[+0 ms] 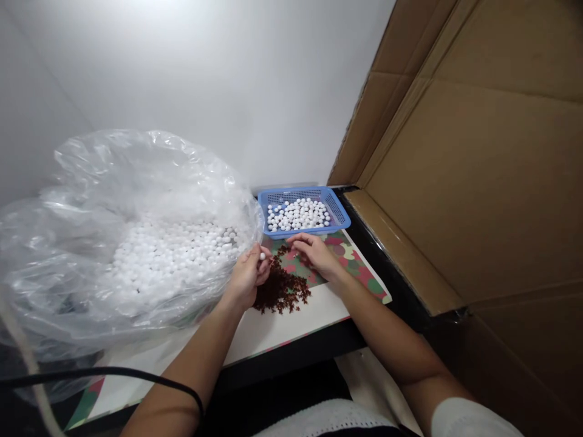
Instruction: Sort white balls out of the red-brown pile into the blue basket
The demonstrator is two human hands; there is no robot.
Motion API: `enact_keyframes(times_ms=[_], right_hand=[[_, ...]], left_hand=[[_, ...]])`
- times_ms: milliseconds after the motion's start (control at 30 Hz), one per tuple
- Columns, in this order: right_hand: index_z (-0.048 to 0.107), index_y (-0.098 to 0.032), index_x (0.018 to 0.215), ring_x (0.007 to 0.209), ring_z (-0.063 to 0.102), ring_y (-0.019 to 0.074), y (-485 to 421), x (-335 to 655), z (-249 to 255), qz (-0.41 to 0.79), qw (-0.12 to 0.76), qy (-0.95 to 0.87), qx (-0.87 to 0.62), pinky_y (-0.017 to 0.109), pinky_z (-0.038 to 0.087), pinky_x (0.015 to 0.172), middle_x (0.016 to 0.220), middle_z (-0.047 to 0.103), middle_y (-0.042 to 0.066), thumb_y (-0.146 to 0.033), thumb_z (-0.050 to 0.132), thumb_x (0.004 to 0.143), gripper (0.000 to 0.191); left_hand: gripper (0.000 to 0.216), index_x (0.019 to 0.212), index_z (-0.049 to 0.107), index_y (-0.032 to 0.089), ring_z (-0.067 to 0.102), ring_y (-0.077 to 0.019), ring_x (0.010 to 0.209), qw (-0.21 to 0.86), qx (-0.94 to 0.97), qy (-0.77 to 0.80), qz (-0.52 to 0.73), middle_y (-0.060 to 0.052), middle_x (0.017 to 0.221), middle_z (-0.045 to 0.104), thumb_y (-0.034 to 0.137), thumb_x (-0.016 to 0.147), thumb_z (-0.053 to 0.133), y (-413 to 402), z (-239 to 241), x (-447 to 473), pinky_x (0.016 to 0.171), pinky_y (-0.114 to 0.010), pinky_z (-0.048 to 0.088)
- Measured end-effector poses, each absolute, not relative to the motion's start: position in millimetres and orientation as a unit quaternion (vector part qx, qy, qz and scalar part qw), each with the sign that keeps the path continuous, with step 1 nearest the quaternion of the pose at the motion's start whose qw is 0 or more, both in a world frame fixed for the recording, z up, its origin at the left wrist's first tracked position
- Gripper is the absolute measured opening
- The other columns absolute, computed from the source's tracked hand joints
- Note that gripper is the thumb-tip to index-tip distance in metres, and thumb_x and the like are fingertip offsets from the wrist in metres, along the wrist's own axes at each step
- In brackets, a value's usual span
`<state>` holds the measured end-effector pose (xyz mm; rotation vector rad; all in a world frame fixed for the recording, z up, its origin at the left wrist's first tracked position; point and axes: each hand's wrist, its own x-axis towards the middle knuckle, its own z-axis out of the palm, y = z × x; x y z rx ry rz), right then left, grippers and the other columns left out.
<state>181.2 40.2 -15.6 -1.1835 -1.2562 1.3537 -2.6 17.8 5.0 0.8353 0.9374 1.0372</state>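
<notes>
My left hand (pixel 247 274) is closed, with a small white ball (pixel 262 257) pinched at its fingertips. It is beside the right edge of a large clear plastic bag (pixel 191 164) that holds a heap of white balls (pixel 159 261). Below and between my hands lies a pile of small, reddish-brown, star-like pieces (pixel 285 290). My right hand (pixel 315 254) hovers at the far right side of this pile, fingers partly stretched and apart. No held object shows in it, though its thumb is partly hidden.
A blue plastic basket (pixel 296 232) with many white balls (pixel 300 213) stands at the back, against the white wall (pixel 273 91). Patterned paper (pixel 355 262) covers the table. Cardboard (pixel 492 170) rises on the right. A black cable (pixel 104 371) crosses my left forearm.
</notes>
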Motion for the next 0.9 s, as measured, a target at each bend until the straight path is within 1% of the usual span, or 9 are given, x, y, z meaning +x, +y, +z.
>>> enact_keyframes(times_ms=[67, 167, 300, 367, 467, 533, 600, 700, 900], right_hand=[[0.069, -0.018, 0.087, 0.07, 0.054, 0.0142, 41, 182, -23, 0.392, 0.408, -0.631, -0.53, 0.028, 0.042, 0.066, 0.082, 0.063, 0.003, -0.021, 0.059, 0.08, 0.012], [0.069, -0.018, 0.088, 0.08, 0.056, 0.0175, 42, 179, -32, 0.239, 0.345, -0.724, -0.548, 0.031, 0.042, 0.076, 0.086, 0.062, 0.005, -0.012, 0.06, 0.08, 0.014], [0.067, -0.017, 0.081, 0.085, 0.055, 0.0203, 47, 175, -37, 0.181, 0.282, -0.757, -0.561, 0.031, 0.042, 0.077, 0.084, 0.061, 0.006, -0.009, 0.059, 0.082, 0.011], [0.065, -0.016, 0.08, 0.084, 0.054, 0.0207, 49, 176, -35, 0.176, 0.268, -0.755, -0.572, 0.032, 0.041, 0.077, 0.083, 0.06, 0.007, -0.009, 0.059, 0.082, 0.01], [0.063, -0.016, 0.078, 0.08, 0.053, 0.0189, 47, 179, -30, 0.214, 0.305, -0.737, -0.564, 0.031, 0.04, 0.075, 0.08, 0.061, 0.005, -0.01, 0.059, 0.08, 0.008], [0.062, -0.017, 0.077, 0.071, 0.052, 0.0158, 42, 179, -25, 0.309, 0.355, -0.7, -0.538, 0.028, 0.04, 0.069, 0.076, 0.06, 0.002, -0.015, 0.06, 0.08, 0.004], [0.062, -0.017, 0.079, 0.066, 0.051, 0.0137, 37, 178, -20, 0.435, 0.401, -0.642, -0.487, 0.026, 0.04, 0.065, 0.074, 0.061, 0.0, -0.024, 0.061, 0.08, 0.007], [0.065, -0.017, 0.082, 0.073, 0.055, 0.0136, 30, 172, -16, 0.563, 0.448, -0.571, -0.395, 0.025, 0.043, 0.068, 0.081, 0.063, 0.001, -0.033, 0.066, 0.079, 0.016], [0.068, -0.018, 0.084, 0.069, 0.054, 0.012, 28, 163, -23, 0.62, 0.477, -0.5, -0.372, 0.024, 0.044, 0.061, 0.083, 0.063, 0.002, -0.04, 0.072, 0.074, 0.025]], left_hand=[[0.041, 0.075, 0.053, 0.016, 0.019, -0.0027, 0.037, 0.713, 0.353, 0.41, 0.445, 0.009, 0.049, 0.027, 0.055, 0.086, 0.051, 18, 6, -5, 0.034, -0.015, 0.013], [0.036, 0.078, 0.055, 0.015, 0.029, -0.0038, 0.043, 0.745, 0.31, 0.415, 0.42, 0.006, 0.055, 0.032, 0.05, 0.084, 0.058, 17, 8, -7, 0.036, -0.014, 0.014], [0.023, 0.086, 0.06, 0.013, 0.038, -0.0049, 0.051, 0.773, 0.291, 0.401, 0.395, 0.004, 0.062, 0.037, 0.033, 0.079, 0.067, 17, 9, -7, 0.037, -0.013, 0.019], [0.026, 0.094, 0.061, 0.013, 0.04, -0.0051, 0.053, 0.769, 0.305, 0.4, 0.395, 0.003, 0.064, 0.043, 0.03, 0.077, 0.07, 17, 8, -6, 0.039, -0.013, 0.022], [0.029, 0.089, 0.058, 0.014, 0.038, -0.0039, 0.051, 0.746, 0.327, 0.406, 0.414, 0.0, 0.07, 0.054, 0.034, 0.074, 0.074, 16, 4, -4, 0.04, -0.012, 0.023], [0.031, 0.078, 0.054, 0.014, 0.035, -0.0029, 0.05, 0.729, 0.338, 0.402, 0.438, -0.002, 0.072, 0.057, 0.037, 0.073, 0.075, 16, 1, -3, 0.039, -0.013, 0.022], [0.034, 0.075, 0.055, 0.013, 0.033, -0.0025, 0.049, 0.724, 0.338, 0.393, 0.455, -0.002, 0.069, 0.056, 0.039, 0.072, 0.076, 17, -3, -2, 0.039, -0.013, 0.02], [0.036, 0.081, 0.06, 0.012, 0.031, -0.0026, 0.047, 0.728, 0.317, 0.389, 0.467, 0.003, 0.06, 0.045, 0.04, 0.069, 0.078, 17, -6, -1, 0.037, -0.014, 0.016], [0.035, 0.084, 0.061, 0.013, 0.034, -0.0023, 0.048, 0.727, 0.324, 0.382, 0.469, 0.001, 0.066, 0.054, 0.038, 0.069, 0.079, 18, -7, 1, 0.039, -0.014, 0.021]])
